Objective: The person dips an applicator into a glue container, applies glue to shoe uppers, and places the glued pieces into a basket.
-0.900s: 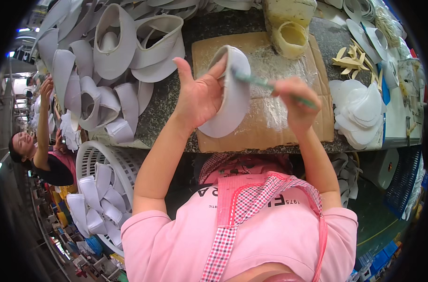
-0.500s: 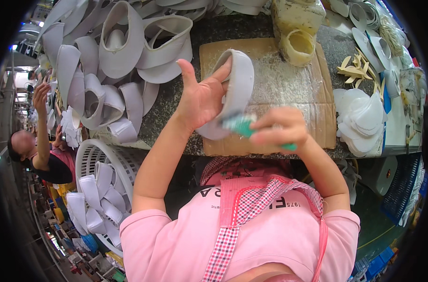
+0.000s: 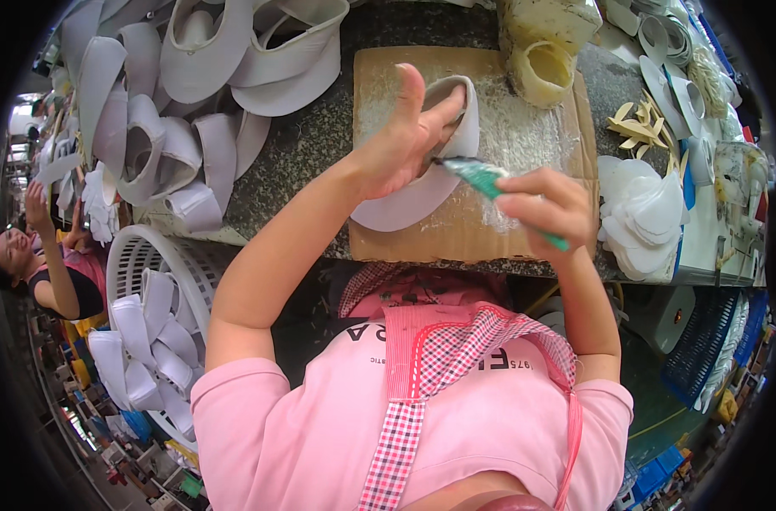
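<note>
A white sun visor (image 3: 409, 203) is over a sheet of cardboard (image 3: 532, 238), its brim toward me and its band standing up. My left hand (image 3: 402, 146) holds the visor with its fingers inside the band; the thumb sticks up, away from it. My right hand (image 3: 545, 209) is closed round the green handle of a brush (image 3: 483, 177). The dark tip of the brush meets the inner edge of the visor, close to my left fingers. Whitish smears cover the middle of the cardboard.
More white visors (image 3: 205, 51) pile up at the left. A yellowed, crusted glue container (image 3: 548, 72) stands behind the cardboard. White cut pieces (image 3: 641, 217) and cream strips (image 3: 639, 126) lie at right. A white basket (image 3: 196, 264) holds white bands; a co-worker (image 3: 60, 255) is far left.
My left hand has tipped the visor and shifted slightly right. The brush has moved right and up, from the brim to the inner edge. The co-worker's raised hand has lowered.
</note>
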`<state>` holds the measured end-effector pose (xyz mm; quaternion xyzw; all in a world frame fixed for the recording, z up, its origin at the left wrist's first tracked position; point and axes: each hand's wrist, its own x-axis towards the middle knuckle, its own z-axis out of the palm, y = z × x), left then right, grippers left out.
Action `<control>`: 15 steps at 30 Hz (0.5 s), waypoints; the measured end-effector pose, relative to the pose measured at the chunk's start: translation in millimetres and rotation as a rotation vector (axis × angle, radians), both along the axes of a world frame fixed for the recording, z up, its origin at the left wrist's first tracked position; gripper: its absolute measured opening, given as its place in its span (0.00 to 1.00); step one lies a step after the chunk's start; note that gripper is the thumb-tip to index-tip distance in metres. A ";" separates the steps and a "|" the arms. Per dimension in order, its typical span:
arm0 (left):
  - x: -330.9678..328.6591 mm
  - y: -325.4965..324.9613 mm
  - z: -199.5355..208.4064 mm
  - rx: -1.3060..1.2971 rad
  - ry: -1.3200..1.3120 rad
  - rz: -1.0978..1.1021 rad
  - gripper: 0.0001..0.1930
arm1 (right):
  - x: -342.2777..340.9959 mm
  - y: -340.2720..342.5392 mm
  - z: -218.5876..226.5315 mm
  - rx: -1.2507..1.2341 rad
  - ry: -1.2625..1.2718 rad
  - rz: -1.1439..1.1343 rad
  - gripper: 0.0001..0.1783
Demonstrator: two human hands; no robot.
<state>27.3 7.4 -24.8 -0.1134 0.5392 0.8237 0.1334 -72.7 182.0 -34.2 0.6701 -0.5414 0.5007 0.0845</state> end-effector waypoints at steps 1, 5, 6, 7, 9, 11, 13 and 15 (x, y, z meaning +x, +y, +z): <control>-1.0 1.3 -7.0 -0.055 -0.001 0.008 0.59 | 2.6 -1.7 0.7 0.010 0.081 0.058 0.10; 3.0 7.1 -9.4 -0.175 -0.008 -0.007 0.58 | 14.2 -0.7 -0.8 0.060 0.114 0.141 0.13; 5.3 7.4 -3.9 -0.203 -0.032 -0.014 0.56 | 15.3 -1.1 -0.2 0.071 0.101 0.137 0.13; 5.2 5.9 0.8 -0.199 -0.030 -0.009 0.56 | 15.9 -1.7 -0.6 0.075 0.103 0.142 0.13; 6.7 1.5 5.1 -0.613 -0.041 -0.193 0.51 | 18.6 -3.4 -3.0 0.084 0.143 0.128 0.12; 8.6 10.1 11.1 -0.789 0.124 0.058 0.42 | 19.1 -4.1 -5.2 0.077 0.152 0.124 0.12; 9.0 9.8 40.3 -1.560 0.093 -0.190 0.32 | 19.7 -3.9 -5.4 0.071 0.157 0.109 0.12; 28.4 6.2 35.6 -1.710 0.345 0.098 0.27 | 21.2 -4.2 -2.7 0.095 0.157 0.084 0.12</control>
